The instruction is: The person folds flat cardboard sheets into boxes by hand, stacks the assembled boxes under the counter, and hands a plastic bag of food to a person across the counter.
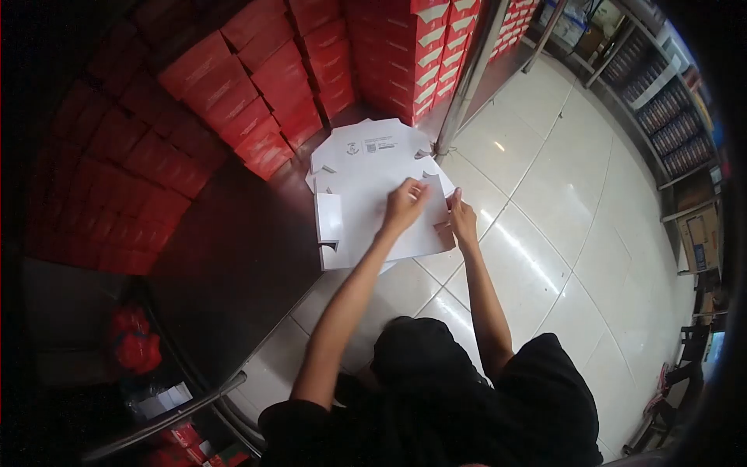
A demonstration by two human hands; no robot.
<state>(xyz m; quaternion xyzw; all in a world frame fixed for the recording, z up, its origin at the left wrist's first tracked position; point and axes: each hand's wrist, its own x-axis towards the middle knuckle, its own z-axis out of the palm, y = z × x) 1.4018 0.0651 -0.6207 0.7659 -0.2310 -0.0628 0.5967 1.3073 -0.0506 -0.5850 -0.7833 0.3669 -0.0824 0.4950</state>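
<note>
A white die-cut cardboard sheet [366, 202] with slots and small print near its far edge lies on other white sheets at the table's corner. Its left side flap stands partly raised. Over the right half of the sheet is my left hand [407, 204], its fingers curled together near the right flap; whether they pinch anything is too small to tell. My right hand [462, 218] is at the sheet's right edge, with its fingers closed on the raised right side flap.
Stacks of red boxes [226, 93] stand behind and left on the dark table [233, 233]. A metal post [465, 86] rises just beyond the sheets. Shelves with packed goods [669, 117] line the far right. Red bundles [134, 342] sit at lower left.
</note>
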